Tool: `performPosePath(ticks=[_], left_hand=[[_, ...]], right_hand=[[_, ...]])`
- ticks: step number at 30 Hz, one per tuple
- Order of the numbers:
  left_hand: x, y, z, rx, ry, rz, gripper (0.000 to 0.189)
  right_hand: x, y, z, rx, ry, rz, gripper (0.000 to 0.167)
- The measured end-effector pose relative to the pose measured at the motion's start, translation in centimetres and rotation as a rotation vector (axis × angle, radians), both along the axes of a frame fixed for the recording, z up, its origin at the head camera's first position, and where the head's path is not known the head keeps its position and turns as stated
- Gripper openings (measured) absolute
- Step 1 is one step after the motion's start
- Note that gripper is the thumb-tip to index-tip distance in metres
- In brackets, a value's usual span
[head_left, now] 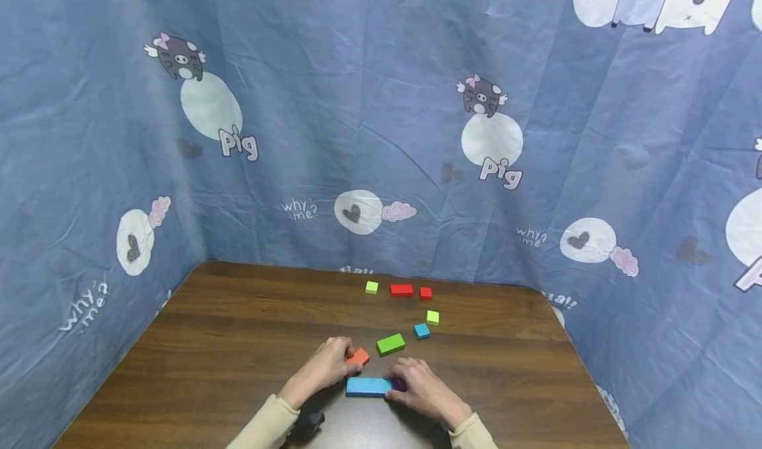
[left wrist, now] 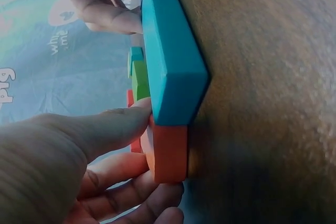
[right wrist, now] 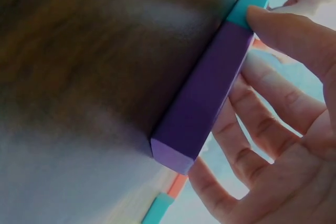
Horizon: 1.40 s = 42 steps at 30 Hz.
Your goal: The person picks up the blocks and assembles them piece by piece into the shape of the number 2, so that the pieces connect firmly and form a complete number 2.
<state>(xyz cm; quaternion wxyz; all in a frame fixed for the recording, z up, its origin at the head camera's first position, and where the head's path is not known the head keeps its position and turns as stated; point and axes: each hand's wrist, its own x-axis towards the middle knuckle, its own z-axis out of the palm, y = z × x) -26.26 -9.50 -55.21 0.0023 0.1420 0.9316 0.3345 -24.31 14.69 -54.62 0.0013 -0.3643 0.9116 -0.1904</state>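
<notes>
Near the table's front, my left hand (head_left: 329,364) pinches an orange block (head_left: 360,357) between thumb and fingers. In the left wrist view the orange block (left wrist: 170,154) appears by the end of a long blue block (left wrist: 176,61); whether they touch I cannot tell. The blue block (head_left: 368,387) lies crosswise, its right end meeting a purple block (right wrist: 205,93). My right hand (head_left: 424,388) holds the purple block, fingers along its far side. The right thumb (right wrist: 281,27) touches the seam between blue and purple. From the head, that hand mostly covers the purple block.
Beyond the hands lie a green block (head_left: 390,344), a small blue block (head_left: 421,331) and a yellow-green cube (head_left: 432,317). Farther back are another yellow-green cube (head_left: 372,287), a red block (head_left: 401,290) and a red cube (head_left: 425,293). A patterned blue curtain (head_left: 405,138) surrounds the wooden table (head_left: 250,323).
</notes>
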Motion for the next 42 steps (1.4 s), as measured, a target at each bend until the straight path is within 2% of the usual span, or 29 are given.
performPosePath(ticks=[5,9,17,23,29,42], left_hand=[[-0.1,0.0,0.2,0.016,-0.023,0.000,0.022],[0.0,0.0,0.2,0.020,-0.014,-0.006,0.022],[0.1,0.0,0.2,0.019,0.008,-0.002,0.023],[0.1,-0.1,0.0,0.022,0.020,-0.008,0.025],[0.1,-0.2,-0.1,0.031,0.030,-0.016,0.025],[0.1,-0.2,-0.1,0.030,0.014,-0.005,0.025]], right_hand=[[0.1,-0.1,0.1,0.009,0.008,-0.003,0.038],[0.0,-0.1,0.1,-0.014,-0.043,-0.005,0.051],[-0.5,0.8,0.5,-0.103,-0.105,-0.041,0.064],[-1.3,2.0,0.8,-0.178,-0.150,-0.075,0.064],[-2.0,3.1,1.0,-0.257,-0.157,-0.094,0.065],[-3.0,3.9,1.1,-0.311,-0.162,-0.132,0.066]])
